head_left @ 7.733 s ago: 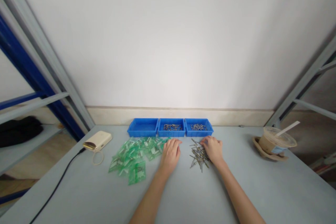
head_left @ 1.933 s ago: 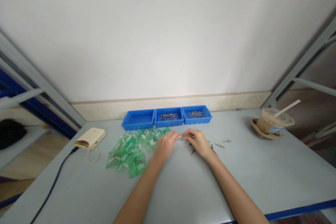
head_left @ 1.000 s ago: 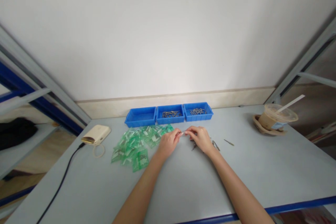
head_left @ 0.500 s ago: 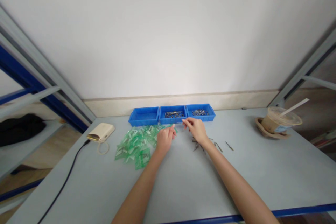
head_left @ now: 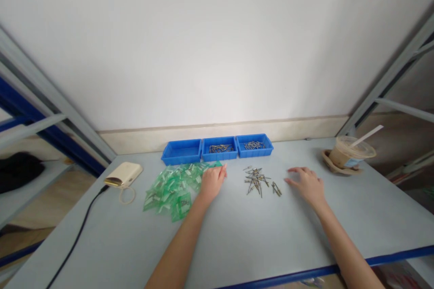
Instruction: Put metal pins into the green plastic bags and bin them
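Note:
My left hand (head_left: 213, 182) rests at the right edge of a heap of small green-tinted plastic bags (head_left: 169, 187). Its fingers are pressed together; whatever they pinch is too small or hidden to name. Out to the right, my right hand (head_left: 308, 186) hovers over or touches the table, thumb and forefinger apart, with nothing visible between them. Between the hands lies a loose pile of thin metal pins with thicker ends (head_left: 257, 179). A few more pins (head_left: 276, 188) lie closer to my right hand.
Three blue trays stand in a row by the wall: the left tray (head_left: 183, 151) is bare, while the middle tray (head_left: 220, 155) and right tray (head_left: 256, 152) hold metal pins. A cream device (head_left: 125, 173) with a black cable (head_left: 83, 230) sits left; a drink cup (head_left: 347, 152) stands right.
My right hand has moved away from my left hand, rightward past the pin pile, and its fingers have opened. The lone pin at the right no longer shows. My left hand stayed nearly in place.

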Demonstrator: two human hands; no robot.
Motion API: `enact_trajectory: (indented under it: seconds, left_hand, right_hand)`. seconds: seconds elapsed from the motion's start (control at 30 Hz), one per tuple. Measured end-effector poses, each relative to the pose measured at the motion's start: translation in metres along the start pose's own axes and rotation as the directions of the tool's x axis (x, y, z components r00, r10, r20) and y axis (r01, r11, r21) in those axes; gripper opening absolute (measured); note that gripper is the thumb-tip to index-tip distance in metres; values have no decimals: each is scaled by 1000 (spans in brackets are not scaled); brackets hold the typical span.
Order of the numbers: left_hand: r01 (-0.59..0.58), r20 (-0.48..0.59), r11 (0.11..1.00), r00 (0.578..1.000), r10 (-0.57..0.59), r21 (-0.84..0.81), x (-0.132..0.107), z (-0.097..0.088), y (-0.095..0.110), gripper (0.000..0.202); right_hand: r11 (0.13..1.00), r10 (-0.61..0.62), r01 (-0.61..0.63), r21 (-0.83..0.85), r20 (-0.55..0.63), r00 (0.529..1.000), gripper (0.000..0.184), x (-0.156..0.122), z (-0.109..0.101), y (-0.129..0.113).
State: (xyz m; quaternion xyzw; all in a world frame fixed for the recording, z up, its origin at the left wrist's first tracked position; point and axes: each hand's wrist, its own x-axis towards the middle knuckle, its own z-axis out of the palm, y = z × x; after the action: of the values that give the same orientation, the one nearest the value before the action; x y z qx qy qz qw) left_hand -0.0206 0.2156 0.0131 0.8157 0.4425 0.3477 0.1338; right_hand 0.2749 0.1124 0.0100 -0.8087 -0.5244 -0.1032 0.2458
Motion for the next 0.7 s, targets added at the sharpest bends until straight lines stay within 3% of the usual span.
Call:
enact_trajectory:
  seconds: [0.1, 0.27, 0.37, 0.47, 0.6, 0.7]
  left_hand:
    - [-44, 56, 998, 998, 41, 38, -1, 2, 1, 53]
    - [-85, 99, 993, 992, 77, 79, -5, 2, 3, 51]
    - [-147, 114, 984, 984, 135, 101, -8, 5, 7, 40]
    - [-207, 123, 975, 973, 196, 83, -10, 9, 12, 29]
    - [-265, 86, 959, 963, 257, 103, -11, 8, 12, 24]
    - [-246, 48, 961, 969, 242, 126, -9, 4, 9, 22]
  right_hand:
    - [996, 7, -11, 88, 43, 999, 25, -15, 5, 16]
    - [951, 81, -94, 296, 55, 995, 25, -9, 2, -5]
    - [842, 35, -83, 534, 99, 994, 24, 2, 2, -35]
    - [692, -72, -53, 720, 142, 987, 22, 11, 9, -79]
    - [592, -341, 58, 804, 185, 922, 14, 12, 29, -134]
    - [553, -365, 29, 833, 211, 907, 13, 7, 44, -150]
